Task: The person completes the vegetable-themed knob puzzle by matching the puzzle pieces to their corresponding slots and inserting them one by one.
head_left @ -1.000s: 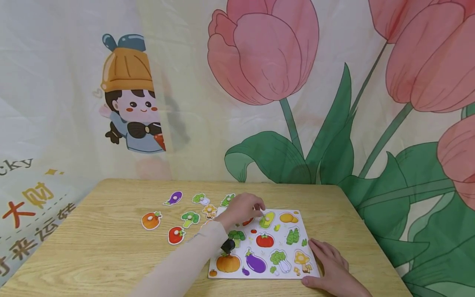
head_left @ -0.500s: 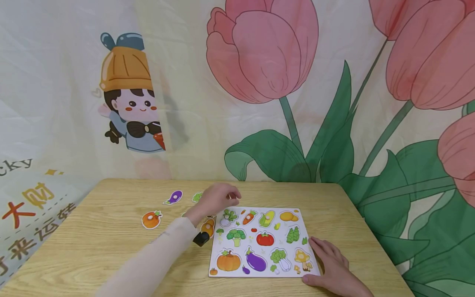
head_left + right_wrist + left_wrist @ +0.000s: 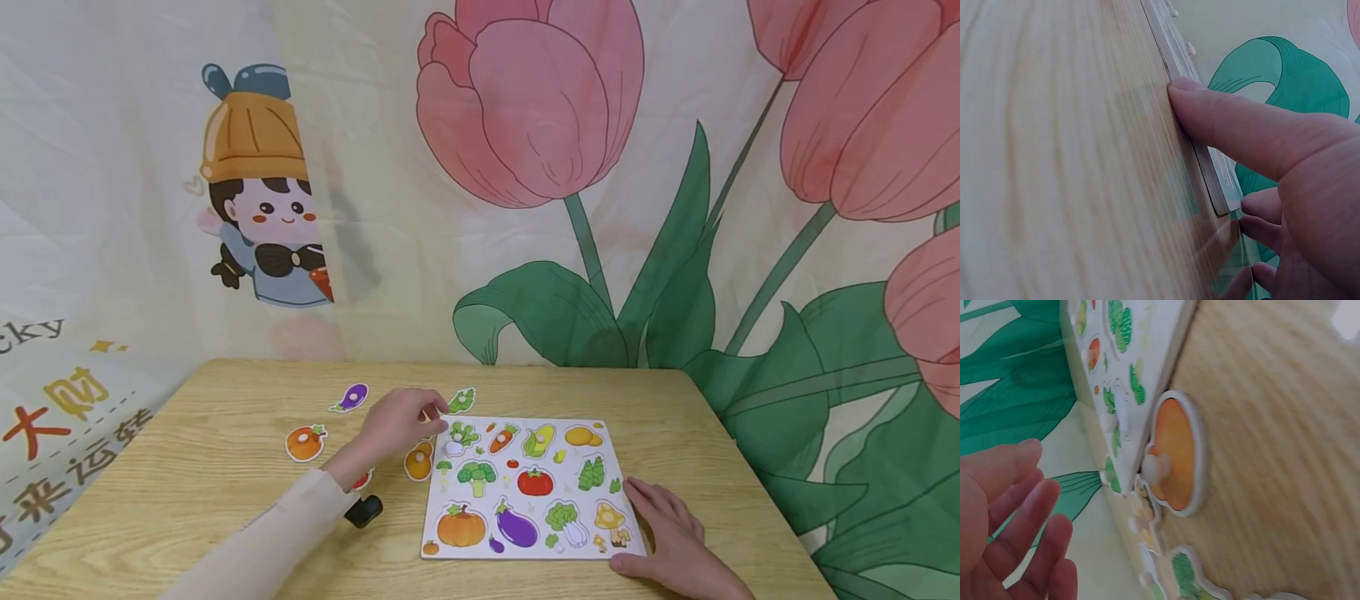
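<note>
A white vegetable puzzle board lies on the table. Knobbed carrot and corn pieces sit in its back row. Beside the board's back left corner is my left hand, fingers loosely bent; the left wrist view finds nothing between thumb and fingers. Below that hand lie the yellow-orange two-lobed piece, the mushroom piece and the bok choy piece. My right hand holds the front right corner, thumb against the near edge and fingers along the right side.
Left on the table are loose pieces: eggplant, pumpkin and a tomato partly hidden by the left wrist. Behind the board lies a green asparagus piece. A tulip-printed curtain hangs behind the table.
My left hand has come away from the corn piece, moving left past the board's back edge to the loose pieces. The right hand has stayed at the corner.
</note>
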A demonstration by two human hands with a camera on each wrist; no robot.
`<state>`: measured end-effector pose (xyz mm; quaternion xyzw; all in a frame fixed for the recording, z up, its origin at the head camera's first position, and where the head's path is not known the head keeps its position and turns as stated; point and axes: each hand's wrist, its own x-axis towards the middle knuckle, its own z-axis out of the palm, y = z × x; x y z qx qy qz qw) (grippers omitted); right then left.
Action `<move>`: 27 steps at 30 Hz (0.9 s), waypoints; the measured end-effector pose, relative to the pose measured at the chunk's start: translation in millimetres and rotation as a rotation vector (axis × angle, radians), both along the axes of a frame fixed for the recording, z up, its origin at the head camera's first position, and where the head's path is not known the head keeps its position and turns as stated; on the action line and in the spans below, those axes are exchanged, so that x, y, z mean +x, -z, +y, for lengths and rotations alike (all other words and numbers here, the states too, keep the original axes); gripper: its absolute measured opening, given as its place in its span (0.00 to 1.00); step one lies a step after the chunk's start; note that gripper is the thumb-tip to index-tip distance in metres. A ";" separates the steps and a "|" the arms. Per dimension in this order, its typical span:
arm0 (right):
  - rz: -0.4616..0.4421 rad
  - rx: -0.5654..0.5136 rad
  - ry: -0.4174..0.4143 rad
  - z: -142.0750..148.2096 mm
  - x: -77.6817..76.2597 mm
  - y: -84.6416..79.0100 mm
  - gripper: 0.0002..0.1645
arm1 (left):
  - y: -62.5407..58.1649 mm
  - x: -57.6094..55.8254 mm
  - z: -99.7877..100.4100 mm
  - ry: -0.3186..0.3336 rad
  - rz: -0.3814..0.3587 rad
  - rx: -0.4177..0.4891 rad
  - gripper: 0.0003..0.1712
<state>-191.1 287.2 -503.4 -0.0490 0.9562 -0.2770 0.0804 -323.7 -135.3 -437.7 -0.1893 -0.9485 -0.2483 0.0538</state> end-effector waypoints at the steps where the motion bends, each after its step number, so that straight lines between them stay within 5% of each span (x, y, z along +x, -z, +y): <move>1: -0.001 -0.001 0.001 -0.1 0.1 -0.2 0.70 | 2.0 2.4 -3.2 -0.007 -0.001 0.001 0.10; 13: 0.005 -0.004 0.010 0.7 -0.3 2.3 0.71 | 20.7 30.3 -30.5 -0.071 -0.035 0.043 0.09; 27: 0.020 0.009 -0.012 0.6 1.2 -0.3 0.69 | 30.7 41.2 -25.9 -0.123 -0.092 0.055 0.10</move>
